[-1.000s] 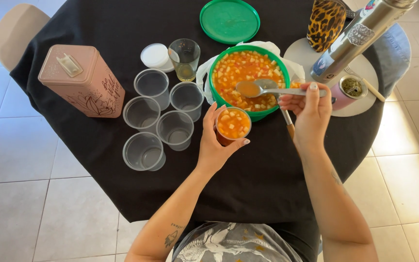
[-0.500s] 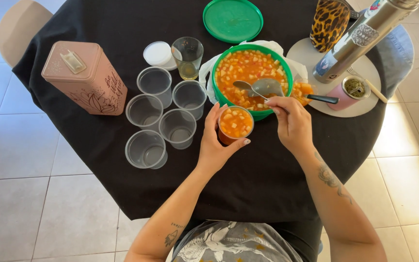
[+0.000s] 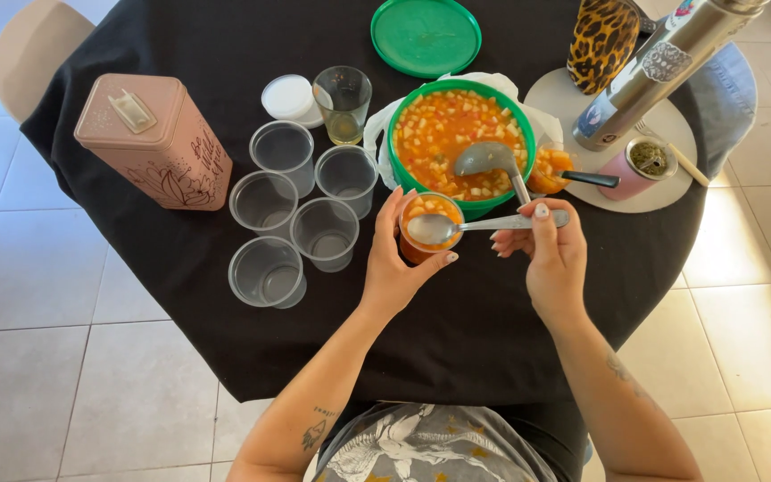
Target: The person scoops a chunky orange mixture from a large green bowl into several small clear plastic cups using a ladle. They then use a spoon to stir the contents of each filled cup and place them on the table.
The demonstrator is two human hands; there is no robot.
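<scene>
Left hand [image 3: 396,268] is wrapped around a small clear plastic cup of orange stew [image 3: 428,223]. Right hand [image 3: 548,254] pinches a metal spoon [image 3: 457,227] over it, with the green bowl of stew [image 3: 459,143] at 12 o'clock.

Your right hand [image 3: 553,254] has drawn back from the green bowl [image 3: 401,174] toward you. A second ago it was over the bowl's right rim; half a second ago it held the ladle [image 3: 491,161] in the stew. Now the ladle lies in the bowl on its own, and your right hand holds a spoon [image 3: 457,227] instead, its bowl level over the small filled cup [image 3: 425,217].
</scene>
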